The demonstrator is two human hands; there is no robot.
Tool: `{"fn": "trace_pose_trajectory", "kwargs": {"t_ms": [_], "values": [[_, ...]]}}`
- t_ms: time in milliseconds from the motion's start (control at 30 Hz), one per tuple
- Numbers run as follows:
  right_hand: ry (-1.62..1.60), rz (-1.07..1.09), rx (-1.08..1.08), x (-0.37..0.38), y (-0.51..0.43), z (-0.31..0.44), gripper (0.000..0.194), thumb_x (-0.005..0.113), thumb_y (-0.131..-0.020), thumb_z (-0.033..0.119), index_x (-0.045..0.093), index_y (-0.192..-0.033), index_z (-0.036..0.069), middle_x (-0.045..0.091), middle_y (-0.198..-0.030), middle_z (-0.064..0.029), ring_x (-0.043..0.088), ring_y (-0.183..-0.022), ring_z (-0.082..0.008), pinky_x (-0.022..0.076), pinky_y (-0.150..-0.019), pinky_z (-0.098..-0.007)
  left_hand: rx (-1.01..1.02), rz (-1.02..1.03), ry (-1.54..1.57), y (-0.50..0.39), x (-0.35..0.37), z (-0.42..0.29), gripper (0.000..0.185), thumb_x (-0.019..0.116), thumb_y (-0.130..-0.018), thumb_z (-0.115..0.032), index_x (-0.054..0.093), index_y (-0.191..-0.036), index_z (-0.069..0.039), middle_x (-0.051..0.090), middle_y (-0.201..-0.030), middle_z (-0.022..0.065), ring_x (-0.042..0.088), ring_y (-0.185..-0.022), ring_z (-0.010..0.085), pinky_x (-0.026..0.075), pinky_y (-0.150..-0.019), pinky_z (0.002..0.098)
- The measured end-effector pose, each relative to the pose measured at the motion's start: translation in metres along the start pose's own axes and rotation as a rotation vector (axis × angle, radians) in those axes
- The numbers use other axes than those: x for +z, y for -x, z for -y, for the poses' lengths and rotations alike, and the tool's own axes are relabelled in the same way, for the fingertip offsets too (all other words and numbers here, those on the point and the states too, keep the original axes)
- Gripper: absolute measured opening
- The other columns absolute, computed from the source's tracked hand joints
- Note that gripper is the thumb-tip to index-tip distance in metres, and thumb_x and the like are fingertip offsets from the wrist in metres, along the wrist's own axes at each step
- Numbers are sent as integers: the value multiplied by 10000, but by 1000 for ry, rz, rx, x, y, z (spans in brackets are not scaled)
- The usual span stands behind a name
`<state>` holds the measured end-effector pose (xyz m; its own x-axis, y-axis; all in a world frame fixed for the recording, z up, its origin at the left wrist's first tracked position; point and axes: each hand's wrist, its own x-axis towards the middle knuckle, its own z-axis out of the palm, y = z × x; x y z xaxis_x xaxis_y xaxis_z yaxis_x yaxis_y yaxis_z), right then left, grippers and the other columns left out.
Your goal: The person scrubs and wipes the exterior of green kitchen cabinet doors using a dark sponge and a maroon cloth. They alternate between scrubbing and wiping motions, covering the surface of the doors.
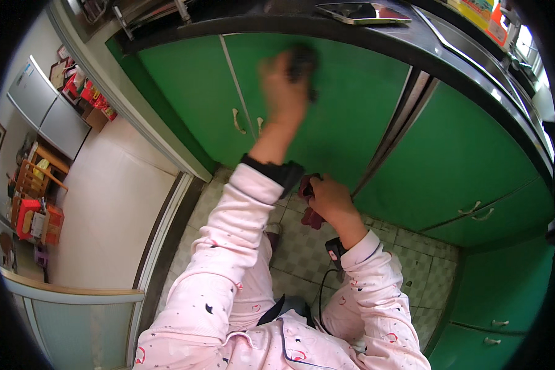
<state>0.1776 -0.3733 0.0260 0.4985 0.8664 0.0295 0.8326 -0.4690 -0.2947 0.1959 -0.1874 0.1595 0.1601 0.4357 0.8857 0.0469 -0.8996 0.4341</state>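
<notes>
My left hand [282,88] is blurred, raised in front of a green cabinet door [347,101]. It grips a dark object [304,62], too smeared to name, close to the upper part of that door; whether it touches the surface I cannot tell. Lower down and to the right, my right hand [332,199] holds a crumpled dark red cloth [312,219] above the tiled floor. Part of the cloth hangs below the fingers. Pale curved handles [238,121] sit on the doors to the left of the raised hand.
A dark countertop [268,23] runs above the cabinets, with a flat glossy object [363,13] near its edge. A metal sink [462,41] and bottles [478,14] are at the upper right. To the left, a doorway leads to a room with a refrigerator [48,101] and wooden chair [32,178].
</notes>
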Motion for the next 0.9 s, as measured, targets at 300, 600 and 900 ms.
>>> {"fn": "trace_pose_trajectory", "kwargs": {"t_ms": [300, 600, 900], "values": [[-24, -31, 12, 1, 0, -9, 334, 689, -746, 191, 617, -1047, 63, 610, -1033, -167, 647, -891, -348, 536, -740, -458, 45, 75, 39, 0, 11, -20, 315, 754, -778, -115, 658, -1050, 13, 592, -963, 167, 598, -889, 333, 493, -818, 400], [-56, -44, 75, -13, 16, -18, 363, 714, -754, 190, 606, -1069, 45, 599, -1050, -173, 654, -887, -359, 551, -742, -439, -295, -115, 384, -25, 6, -5, 353, 717, -806, -112, 598, -1098, 46, 585, -1015, 207, 581, -935, 331, 490, -783, 413], [-111, -338, -121, 10, 13, -34, 295, 644, -814, 291, 661, -1014, 74, 631, -1025, -201, 656, -909, -366, 544, -759, -431, 45, 180, 89, 30, 64, -123, 469, 770, -716, -106, 600, -1151, -56, 512, -1057, 197, 573, -953, 409, 490, -797, 462]]}}
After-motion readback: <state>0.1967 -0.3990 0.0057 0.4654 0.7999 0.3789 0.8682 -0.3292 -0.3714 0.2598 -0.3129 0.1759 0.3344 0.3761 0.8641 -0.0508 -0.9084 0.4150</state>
